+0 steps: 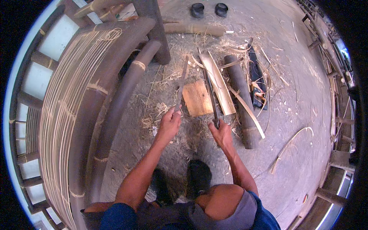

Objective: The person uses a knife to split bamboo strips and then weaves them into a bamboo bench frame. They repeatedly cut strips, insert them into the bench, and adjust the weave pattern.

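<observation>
My left hand [170, 123] is closed around the lower end of a long, flat, grey-brown strip [182, 82]. Whether it is a blade or a piece of bamboo, I cannot tell. The fingers of my right hand [221, 133] wrap the near end of a long, narrow, dark knife-like tool [211, 94], which points away from me. Between the two lies a square wooden block [197, 99] on the floor. Just right of the dark tool rests a split half of bamboo [217, 85], its pale hollow side up.
A dark bamboo pole [240, 100] lies to the right, beside a saw with an orange handle [258, 93]. Pale shavings [159, 115] and curled strips [291, 147] litter the floor. A large bamboo frame [115, 99] stands close on my left. Black footwear [197, 10] sits far ahead.
</observation>
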Demonstrator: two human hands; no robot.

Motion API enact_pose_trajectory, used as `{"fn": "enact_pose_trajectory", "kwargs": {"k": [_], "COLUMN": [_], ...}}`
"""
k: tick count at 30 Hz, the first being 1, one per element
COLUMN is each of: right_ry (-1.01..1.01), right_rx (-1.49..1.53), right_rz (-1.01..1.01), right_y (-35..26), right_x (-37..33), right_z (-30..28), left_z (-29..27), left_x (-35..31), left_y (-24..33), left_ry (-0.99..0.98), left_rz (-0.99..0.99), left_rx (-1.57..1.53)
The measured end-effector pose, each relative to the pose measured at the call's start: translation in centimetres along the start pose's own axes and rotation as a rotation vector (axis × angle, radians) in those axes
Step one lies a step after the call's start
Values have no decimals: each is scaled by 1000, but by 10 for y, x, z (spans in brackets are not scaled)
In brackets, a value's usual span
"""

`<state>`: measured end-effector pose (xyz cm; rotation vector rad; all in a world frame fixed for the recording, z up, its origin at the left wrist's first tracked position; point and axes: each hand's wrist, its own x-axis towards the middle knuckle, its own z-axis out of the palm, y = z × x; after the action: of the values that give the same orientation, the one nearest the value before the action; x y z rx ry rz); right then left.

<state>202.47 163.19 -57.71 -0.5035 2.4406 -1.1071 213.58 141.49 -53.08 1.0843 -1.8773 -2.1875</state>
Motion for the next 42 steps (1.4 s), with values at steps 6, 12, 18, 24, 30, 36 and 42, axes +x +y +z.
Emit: {"fn": "enact_pose_trajectory", "kwargs": {"k": [6, 12, 18, 24, 30, 36, 42], "right_ry": [93, -125, -63, 261, 61, -129, 253], "right_rx": [-430, -518, -578, -628, -570, -506, -692], "right_rz": [-394, -416, -496, 72, -373, -554, -139], "right_y": [-52, -81, -42, -26, -26, -46, -3], "right_x": [23, 29, 71, 132, 82, 41, 128], "right_z": [-19, -2, -10, -146, -86, 10, -117], "left_z": [18, 20, 17, -4, -3, -6, -8], "left_x": [1, -6, -14, -61, -38, -27, -78], "left_y": [-2, 7, 24, 28, 8, 17, 17], "left_ry": [-9, 32, -32, -184, -132, -49, -243], "left_rz": [241, 182, 225, 157, 12, 65, 191], "left_rx": [421, 561, 434, 413, 188, 553, 437]}}
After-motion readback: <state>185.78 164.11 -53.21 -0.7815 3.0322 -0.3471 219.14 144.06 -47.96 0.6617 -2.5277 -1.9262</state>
